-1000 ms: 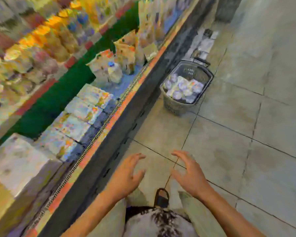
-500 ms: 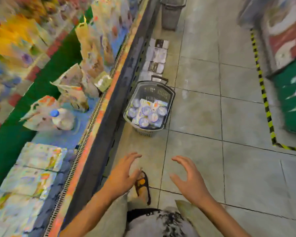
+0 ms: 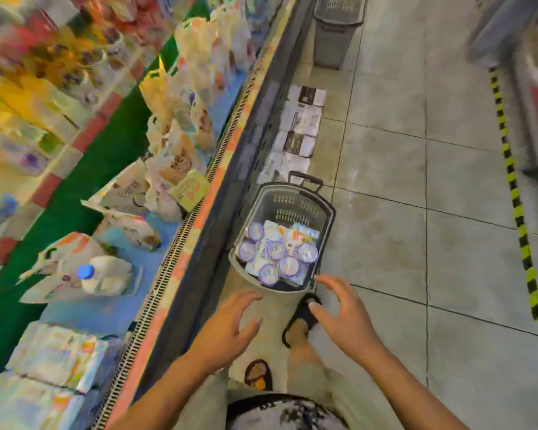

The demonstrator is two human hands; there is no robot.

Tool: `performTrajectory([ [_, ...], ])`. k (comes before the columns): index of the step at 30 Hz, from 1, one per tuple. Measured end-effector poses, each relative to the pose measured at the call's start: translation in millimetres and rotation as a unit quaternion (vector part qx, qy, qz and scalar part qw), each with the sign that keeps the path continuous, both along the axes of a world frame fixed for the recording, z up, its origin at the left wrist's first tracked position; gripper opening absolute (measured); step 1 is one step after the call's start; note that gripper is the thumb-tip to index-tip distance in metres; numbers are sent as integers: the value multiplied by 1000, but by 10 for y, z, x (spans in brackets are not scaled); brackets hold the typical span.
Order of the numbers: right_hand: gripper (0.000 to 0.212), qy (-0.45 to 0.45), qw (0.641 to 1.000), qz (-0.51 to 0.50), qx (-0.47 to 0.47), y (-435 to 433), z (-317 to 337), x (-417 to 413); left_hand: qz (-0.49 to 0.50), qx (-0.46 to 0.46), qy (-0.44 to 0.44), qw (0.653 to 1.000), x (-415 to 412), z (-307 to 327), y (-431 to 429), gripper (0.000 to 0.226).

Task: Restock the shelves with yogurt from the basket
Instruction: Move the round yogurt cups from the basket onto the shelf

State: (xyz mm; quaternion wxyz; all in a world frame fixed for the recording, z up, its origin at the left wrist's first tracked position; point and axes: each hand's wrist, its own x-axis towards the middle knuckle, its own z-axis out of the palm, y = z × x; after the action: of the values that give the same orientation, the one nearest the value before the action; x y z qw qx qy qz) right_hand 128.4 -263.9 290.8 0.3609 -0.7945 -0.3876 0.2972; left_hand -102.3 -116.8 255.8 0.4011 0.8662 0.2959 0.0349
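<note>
A grey plastic basket (image 3: 323, 209) stands on the floor against the base of the chilled shelf unit (image 3: 199, 209). Inside it lie several round-lidded yogurt cups (image 3: 277, 252) among white packs. My left hand (image 3: 227, 330) hovers just short of the basket's near rim, fingers spread and holding nothing. My right hand (image 3: 345, 315) is level with the basket's near right corner, fingers spread and slightly bent, also holding nothing. Neither hand touches the basket.
The open chiller on the left holds bagged goods, a blue-capped bottle (image 3: 103, 274) and flat packs. Flattened cartons (image 3: 295, 141) lie on the floor beyond the basket, and a second grey basket (image 3: 336, 29) stands farther along. Yellow-black tape (image 3: 516, 200) marks the floor at right.
I have walked forward along the aisle, so the basket has come much closer and now lies just ahead of my hands. Both hands stay spread and hold nothing.
</note>
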Motion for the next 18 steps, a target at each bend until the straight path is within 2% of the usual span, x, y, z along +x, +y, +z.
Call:
performTrajectory([
  [5, 50, 11, 999, 41, -6, 691, -293, 726, 28, 7, 6, 1000, 539, -152, 463, 46],
  [8, 44, 11, 997, 72, -29, 999, -534, 1122, 38, 5, 24, 999, 835, -357, 733, 48],
  [12, 48, 1, 992, 103, -71, 1298, -907, 1529, 22, 17, 68, 997, 1257, -662, 1041, 49],
  [18, 60, -3, 973, 152, -176, 1588, -1750, 1882, -52, -12, 197, 979, 1752, -1441, 1465, 52],
])
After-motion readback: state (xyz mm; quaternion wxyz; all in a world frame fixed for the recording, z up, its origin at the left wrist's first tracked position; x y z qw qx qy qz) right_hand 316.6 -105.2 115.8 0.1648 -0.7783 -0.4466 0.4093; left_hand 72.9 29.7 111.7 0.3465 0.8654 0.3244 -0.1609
